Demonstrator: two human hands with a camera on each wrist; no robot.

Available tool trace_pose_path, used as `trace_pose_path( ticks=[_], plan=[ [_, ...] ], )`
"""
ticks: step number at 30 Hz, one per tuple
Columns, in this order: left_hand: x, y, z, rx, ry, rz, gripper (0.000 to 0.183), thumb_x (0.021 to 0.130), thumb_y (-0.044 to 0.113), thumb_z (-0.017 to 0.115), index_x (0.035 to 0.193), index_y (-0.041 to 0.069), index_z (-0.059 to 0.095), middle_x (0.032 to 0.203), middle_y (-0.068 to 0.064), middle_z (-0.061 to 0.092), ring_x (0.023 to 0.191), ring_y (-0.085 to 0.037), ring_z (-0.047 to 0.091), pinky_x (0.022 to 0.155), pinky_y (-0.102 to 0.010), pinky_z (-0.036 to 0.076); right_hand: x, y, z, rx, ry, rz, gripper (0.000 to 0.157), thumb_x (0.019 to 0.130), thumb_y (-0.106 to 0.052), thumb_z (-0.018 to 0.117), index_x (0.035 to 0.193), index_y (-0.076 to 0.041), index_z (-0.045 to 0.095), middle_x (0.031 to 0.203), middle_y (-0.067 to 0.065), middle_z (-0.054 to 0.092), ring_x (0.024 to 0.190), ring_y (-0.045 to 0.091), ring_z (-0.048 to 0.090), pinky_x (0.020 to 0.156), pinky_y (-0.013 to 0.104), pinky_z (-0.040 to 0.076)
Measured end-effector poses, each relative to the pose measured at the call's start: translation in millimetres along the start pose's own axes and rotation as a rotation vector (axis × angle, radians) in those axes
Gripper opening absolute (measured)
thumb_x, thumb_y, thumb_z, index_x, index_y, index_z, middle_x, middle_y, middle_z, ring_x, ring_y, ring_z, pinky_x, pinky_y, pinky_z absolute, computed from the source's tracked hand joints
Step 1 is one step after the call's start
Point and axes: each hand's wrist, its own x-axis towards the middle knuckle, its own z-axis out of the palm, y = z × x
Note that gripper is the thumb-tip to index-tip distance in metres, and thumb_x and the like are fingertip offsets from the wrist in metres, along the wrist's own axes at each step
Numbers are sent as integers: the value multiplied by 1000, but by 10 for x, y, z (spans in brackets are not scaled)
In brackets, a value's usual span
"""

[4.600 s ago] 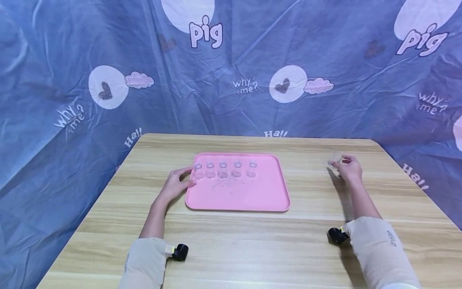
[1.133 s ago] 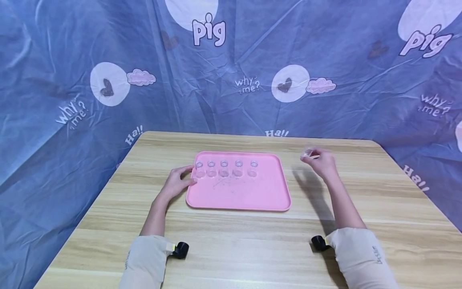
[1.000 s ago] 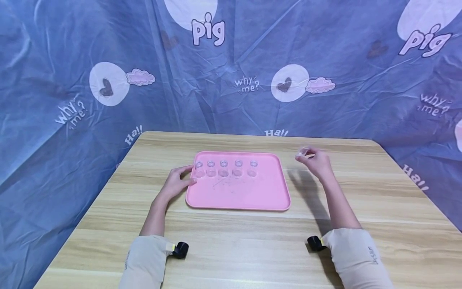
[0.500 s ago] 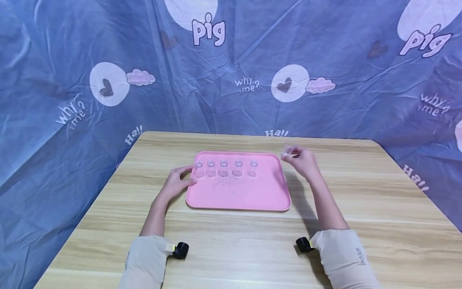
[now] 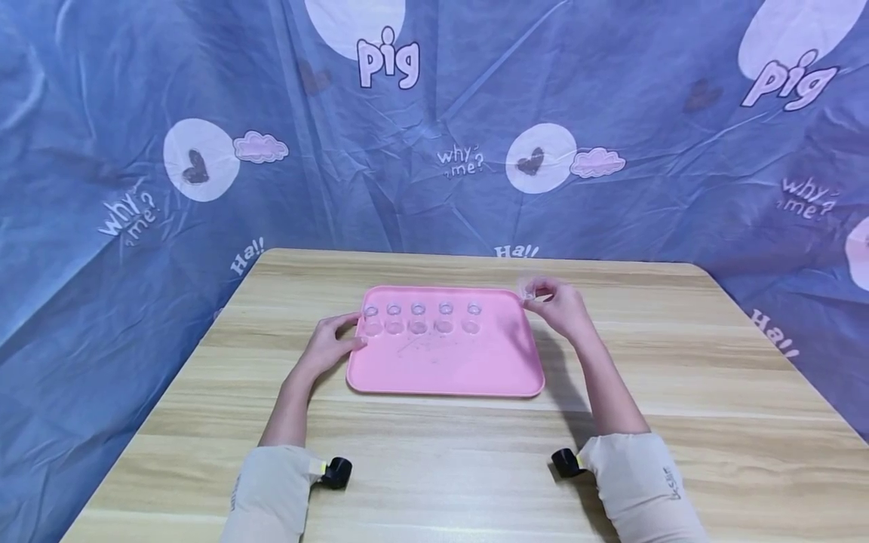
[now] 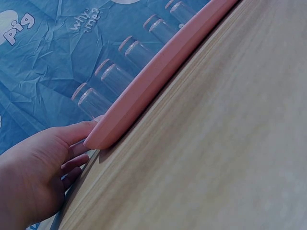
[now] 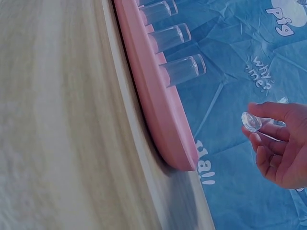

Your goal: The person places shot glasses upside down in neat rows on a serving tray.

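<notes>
A pink tray (image 5: 441, 377) lies on the table. Across its back half stands a row of several small clear glasses (image 7: 181, 72), each with a thick ring at its upper end. My right hand (image 5: 562, 308) pinches another clear glass (image 7: 251, 122) between thumb and fingers, tilted, just above the tray's back right corner in the head view. At the left side, my left hand (image 5: 324, 348) touches the tray rim with spread thumb and index finger, beside the leftmost glass; its other fingers hang loosely in the left wrist view.
The wooden table (image 5: 441, 467) extends around the tray on all sides. Behind it hangs a blue printed cloth (image 5: 434, 204). A black wrist camera (image 5: 337, 473) sits at the left sleeve, another black camera (image 5: 566, 463) at the right one.
My right hand has lifted the glass from the table's right side and carried it left to the tray's back right corner. The left hand stays at the tray's left rim.
</notes>
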Motion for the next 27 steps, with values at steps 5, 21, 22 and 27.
trace_pose_path(
  ticks=[5,21,22,27],
  plan=[
    [-6,-3,-10,-1,3,0,55,77,7,71,126,-5,51,122,-23,53,121,-38,40,104,-46,25,-7,23,-25,-20,-1,9,28,79,-9,69,103,5,63,96,19,65,76,26,60,61,25,48],
    [15,7,-12,4,-15,-37,55,79,10,70,128,-4,49,126,-22,51,122,-37,38,104,-45,25,-2,83,-95,0,13,47,34,83,-15,67,109,4,61,98,20,64,70,20,61,54,24,48],
    [15,3,-11,5,-14,-35,55,79,9,70,128,-4,49,125,-22,51,122,-37,38,104,-45,26,-3,88,-93,13,12,51,33,83,-15,67,108,5,62,95,19,64,67,17,60,52,23,48],
    [21,-26,0,10,-3,-17,54,78,7,70,127,-5,50,123,-23,52,121,-38,39,104,-45,26,6,102,-70,27,27,50,28,81,-12,70,103,3,64,86,13,63,67,13,58,52,20,46]
  ],
)
